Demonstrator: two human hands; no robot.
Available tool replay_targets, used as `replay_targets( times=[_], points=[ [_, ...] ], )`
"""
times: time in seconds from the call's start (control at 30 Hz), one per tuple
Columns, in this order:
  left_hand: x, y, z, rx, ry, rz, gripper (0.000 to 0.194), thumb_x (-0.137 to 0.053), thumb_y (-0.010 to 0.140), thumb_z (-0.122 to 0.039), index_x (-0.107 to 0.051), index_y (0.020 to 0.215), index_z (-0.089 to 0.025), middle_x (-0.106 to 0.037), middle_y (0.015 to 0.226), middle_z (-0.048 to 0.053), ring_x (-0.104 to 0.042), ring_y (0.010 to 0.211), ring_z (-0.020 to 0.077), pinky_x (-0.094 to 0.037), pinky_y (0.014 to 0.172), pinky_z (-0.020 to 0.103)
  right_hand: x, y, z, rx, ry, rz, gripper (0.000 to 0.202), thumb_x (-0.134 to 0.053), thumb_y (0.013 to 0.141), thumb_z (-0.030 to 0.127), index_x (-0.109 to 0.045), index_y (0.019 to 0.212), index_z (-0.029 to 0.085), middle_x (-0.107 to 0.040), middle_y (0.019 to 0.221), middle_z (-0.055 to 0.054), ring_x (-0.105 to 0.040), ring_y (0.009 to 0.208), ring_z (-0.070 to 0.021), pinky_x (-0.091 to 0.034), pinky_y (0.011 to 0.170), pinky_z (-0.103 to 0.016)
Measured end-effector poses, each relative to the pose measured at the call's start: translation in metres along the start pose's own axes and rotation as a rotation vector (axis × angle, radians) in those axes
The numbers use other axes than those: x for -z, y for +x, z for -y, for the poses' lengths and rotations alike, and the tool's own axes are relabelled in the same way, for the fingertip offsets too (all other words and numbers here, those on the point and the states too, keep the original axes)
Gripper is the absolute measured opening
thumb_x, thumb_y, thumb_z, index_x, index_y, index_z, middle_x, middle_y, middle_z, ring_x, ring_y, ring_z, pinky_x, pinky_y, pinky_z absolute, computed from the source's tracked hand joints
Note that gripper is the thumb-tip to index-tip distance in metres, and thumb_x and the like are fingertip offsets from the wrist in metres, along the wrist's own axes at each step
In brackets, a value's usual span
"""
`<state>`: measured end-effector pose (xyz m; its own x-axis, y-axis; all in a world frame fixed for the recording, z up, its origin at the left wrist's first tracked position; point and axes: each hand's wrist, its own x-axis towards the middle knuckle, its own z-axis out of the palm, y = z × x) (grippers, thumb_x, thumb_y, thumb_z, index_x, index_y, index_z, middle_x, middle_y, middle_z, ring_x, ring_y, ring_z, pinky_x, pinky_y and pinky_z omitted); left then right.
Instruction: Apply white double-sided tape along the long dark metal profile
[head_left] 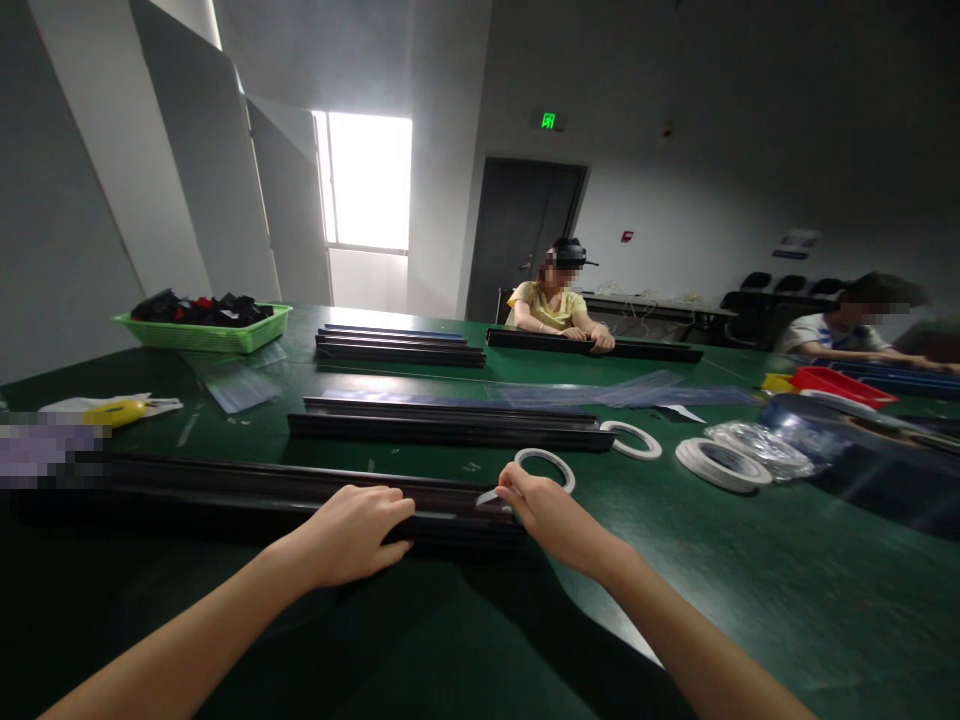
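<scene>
My left hand (pixel 352 530) lies over the near strip (pixel 247 490), a long, black, glossy channel on the smooth green table (pixel 750 600); its fingers are part-spread and bear on the strip. My right hand (pixel 536 505) is at the strip's right end, thumb and fingertips pinched on a thin white piece of tape (pixel 488 496). A flat white ring (pixel 561 465) lies just beyond that hand. Farther out, more black channels (pixel 450 428) lie lengthwise, with clear flat film (pixel 592 392) behind. At the far edge, a person (pixel 551 300) grips another black strip (pixel 645 350).
</scene>
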<state>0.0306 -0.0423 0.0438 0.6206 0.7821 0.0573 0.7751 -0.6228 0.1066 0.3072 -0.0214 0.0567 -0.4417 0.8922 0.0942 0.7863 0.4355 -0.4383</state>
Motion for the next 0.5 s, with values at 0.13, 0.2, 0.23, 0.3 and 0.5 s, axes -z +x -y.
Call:
replay_targets(
  times=[0.13, 0.2, 0.23, 0.3, 0.5],
  points=[
    [0.0001, -0.0002, 0.0000, 0.001, -0.004, -0.005, 0.020, -0.048, 0.089, -0.037, -0.058, 0.098, -0.023, -0.067, 0.100, 0.004, -0.063, 0.090, 0.0207, -0.047, 0.076, 0.031, 0.0000, 0.0002, -0.0011, -0.010, -0.009, 0.005, 0.022, -0.036, 0.097, 0.037, -0.050, 0.091, 0.020, -0.062, 0.078, -0.003, -0.054, 0.067, -0.0145, -0.035, 0.061, -0.026],
    [0.0006, 0.0000, -0.0001, 0.002, -0.007, -0.005, 0.020, -0.048, 0.089, -0.037, -0.058, 0.098, -0.023, -0.067, 0.099, 0.004, -0.063, 0.090, 0.0204, -0.047, 0.076, 0.031, -0.0002, 0.0003, -0.0018, -0.008, -0.012, 0.008, 0.022, -0.037, 0.096, 0.037, -0.050, 0.090, 0.020, -0.062, 0.078, -0.003, -0.054, 0.067, -0.0146, -0.035, 0.060, -0.026],
    [0.0008, 0.0002, 0.0000, 0.001, -0.007, -0.004, 0.020, -0.048, 0.089, -0.037, -0.058, 0.098, -0.023, -0.067, 0.099, 0.004, -0.063, 0.090, 0.0203, -0.047, 0.076, 0.031, -0.0003, 0.0003, -0.0021, -0.005, -0.013, 0.007, 0.023, -0.037, 0.096, 0.037, -0.050, 0.090, 0.020, -0.062, 0.078, -0.003, -0.054, 0.067, -0.0146, -0.034, 0.060, -0.026],
    [0.0011, 0.0006, 0.0001, -0.001, 0.000, -0.004, 0.020, -0.048, 0.089, -0.037, -0.058, 0.099, -0.023, -0.067, 0.099, 0.004, -0.063, 0.090, 0.0205, -0.047, 0.076, 0.031, -0.0006, 0.0006, -0.0023, 0.003, -0.017, 0.005, 0.023, -0.037, 0.096, 0.037, -0.050, 0.089, 0.020, -0.062, 0.077, -0.003, -0.055, 0.066, -0.0146, -0.034, 0.059, -0.026],
    [-0.0001, 0.0005, 0.0002, -0.004, 0.019, -0.002, 0.019, -0.048, 0.089, -0.037, -0.058, 0.097, -0.023, -0.067, 0.099, 0.003, -0.063, 0.090, 0.0205, -0.047, 0.076, 0.030, -0.0017, 0.0018, -0.0010, -0.006, -0.052, -0.001, 0.022, -0.036, 0.096, 0.031, -0.050, 0.085, 0.019, -0.061, 0.073, -0.004, -0.053, 0.062, -0.0137, -0.032, 0.058, -0.025]
  ],
)
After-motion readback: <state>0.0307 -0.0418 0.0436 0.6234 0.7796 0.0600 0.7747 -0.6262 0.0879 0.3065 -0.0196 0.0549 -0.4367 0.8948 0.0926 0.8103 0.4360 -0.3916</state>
